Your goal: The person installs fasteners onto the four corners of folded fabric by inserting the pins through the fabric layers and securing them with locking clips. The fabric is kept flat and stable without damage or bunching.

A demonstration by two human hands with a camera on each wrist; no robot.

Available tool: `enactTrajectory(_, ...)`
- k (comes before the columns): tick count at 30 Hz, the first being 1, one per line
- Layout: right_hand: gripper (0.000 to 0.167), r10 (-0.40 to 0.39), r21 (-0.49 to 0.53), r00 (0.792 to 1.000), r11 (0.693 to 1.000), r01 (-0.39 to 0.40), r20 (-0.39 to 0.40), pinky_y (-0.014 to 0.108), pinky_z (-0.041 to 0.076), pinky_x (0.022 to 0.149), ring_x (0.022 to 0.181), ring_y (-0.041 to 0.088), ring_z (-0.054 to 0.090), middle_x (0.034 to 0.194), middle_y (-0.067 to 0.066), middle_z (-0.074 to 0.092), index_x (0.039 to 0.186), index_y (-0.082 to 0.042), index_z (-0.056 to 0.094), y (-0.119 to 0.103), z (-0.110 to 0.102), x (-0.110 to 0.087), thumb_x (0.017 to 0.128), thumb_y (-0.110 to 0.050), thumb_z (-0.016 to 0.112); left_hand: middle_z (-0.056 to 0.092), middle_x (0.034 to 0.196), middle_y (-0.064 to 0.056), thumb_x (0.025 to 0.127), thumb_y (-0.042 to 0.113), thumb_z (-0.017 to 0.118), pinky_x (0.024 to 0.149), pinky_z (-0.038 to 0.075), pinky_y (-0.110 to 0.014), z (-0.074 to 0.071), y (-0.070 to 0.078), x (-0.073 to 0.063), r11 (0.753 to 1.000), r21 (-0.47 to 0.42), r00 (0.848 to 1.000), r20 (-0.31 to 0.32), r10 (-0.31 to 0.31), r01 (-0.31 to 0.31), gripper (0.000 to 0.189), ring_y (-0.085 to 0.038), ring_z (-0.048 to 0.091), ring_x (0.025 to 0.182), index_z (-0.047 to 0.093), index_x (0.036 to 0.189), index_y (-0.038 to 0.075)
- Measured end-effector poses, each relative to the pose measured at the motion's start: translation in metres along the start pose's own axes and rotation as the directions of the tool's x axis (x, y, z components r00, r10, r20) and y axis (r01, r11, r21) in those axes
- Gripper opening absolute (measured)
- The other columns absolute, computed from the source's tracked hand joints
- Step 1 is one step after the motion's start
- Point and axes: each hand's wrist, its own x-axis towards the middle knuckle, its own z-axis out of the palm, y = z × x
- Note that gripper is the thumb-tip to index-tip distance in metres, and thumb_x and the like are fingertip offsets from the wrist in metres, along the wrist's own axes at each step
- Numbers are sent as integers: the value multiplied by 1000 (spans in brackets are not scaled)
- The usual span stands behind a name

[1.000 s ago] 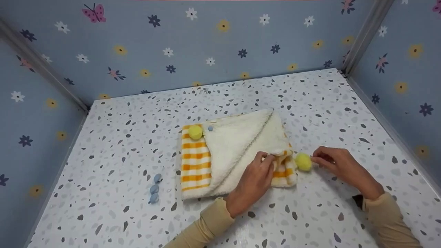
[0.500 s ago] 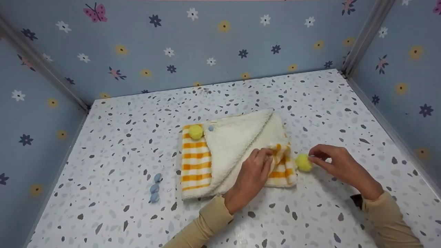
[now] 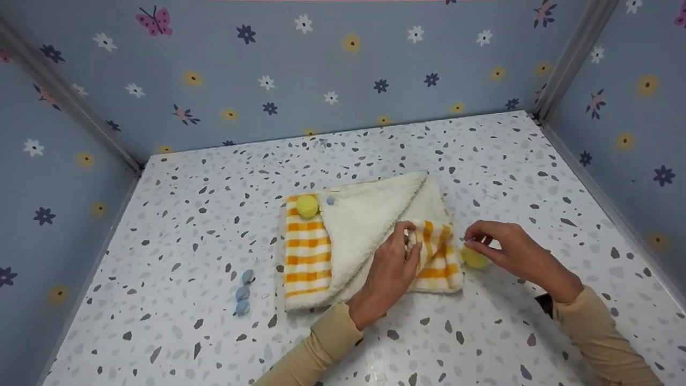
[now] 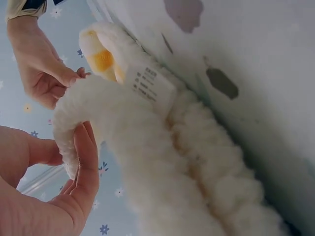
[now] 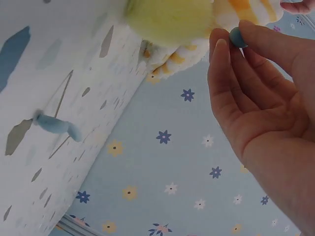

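My left hand grips a turned-back edge of a folded blanket, fleecy cream on one face and orange-and-white checked on the other. In the left wrist view its thumb and fingers pinch the fleece, near a printed label. My right hand pinches a small blue ball between thumb and fingertips, just off the blanket's right edge. Below that hand lies a yellow pompom, partly covered by the fingers. Whether the ball is fixed to anything is hidden.
Another yellow pompom and a small blue ball rest on the blanket's upper left. Several blue rounded pieces lie left of the blanket on the speckled table. Flowered panels stand behind and at both sides.
My left hand has folded the blanket's edge further back, baring more of the checked side. The right hand has moved left, over the pompom and closer to the blanket.
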Motion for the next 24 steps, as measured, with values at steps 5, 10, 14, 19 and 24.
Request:
enactTrajectory(5, 18, -81, 4, 997, 997, 81, -6, 23, 54, 71, 81, 9, 66, 94, -2, 69, 101, -6, 70, -2, 2, 10, 88, 6, 76, 51, 74, -5, 106, 9, 56, 54, 35, -20, -1, -1, 1, 999, -23, 1000, -10, -22, 22, 25, -10, 42, 57, 50, 128, -1)
enactTrajectory(10, 22, -121, 29, 993, 992, 121, 1, 23, 54, 73, 84, 11, 66, 97, -2, 69, 103, -6, 70, -6, 4, 19, 87, 8, 77, 54, 73, -6, 107, 9, 55, 55, 38, -22, -2, -1, 2, 999, -20, 999, -25, -43, 43, 33, -11, 44, 57, 44, 136, -1)
enactTrajectory(14, 23, -138, 64, 990, 988, 137, 11, 23, 54, 77, 88, 12, 66, 100, -1, 70, 105, -6, 71, -10, 6, 25, 87, 8, 76, 58, 77, -8, 106, 9, 56, 57, 40, -22, -2, -3, 2, 999, 8, 998, -39, -39, 39, 34, -12, 47, 58, 46, 137, -3)
enactTrajectory(19, 24, -160, 80, 987, 984, 157, 33, 27, 55, 80, 91, 12, 66, 101, -1, 70, 106, -6, 71, -15, 7, 32, 87, 9, 75, 63, 81, -8, 107, 12, 56, 56, 43, -21, -3, -7, 3, 997, -5, 997, -34, -73, 73, 27, -11, 51, 57, 54, 130, -1)
enactTrajectory(24, 26, -164, 86, 985, 984, 159, 58, 30, 56, 80, 91, 11, 66, 100, -1, 69, 105, -6, 70, -19, 9, 38, 86, 10, 76, 67, 85, -7, 108, 17, 54, 56, 46, -22, -5, -9, 5, 989, -25, 989, -15, -145, 145, 23, -10, 55, 58, 59, 125, 2)
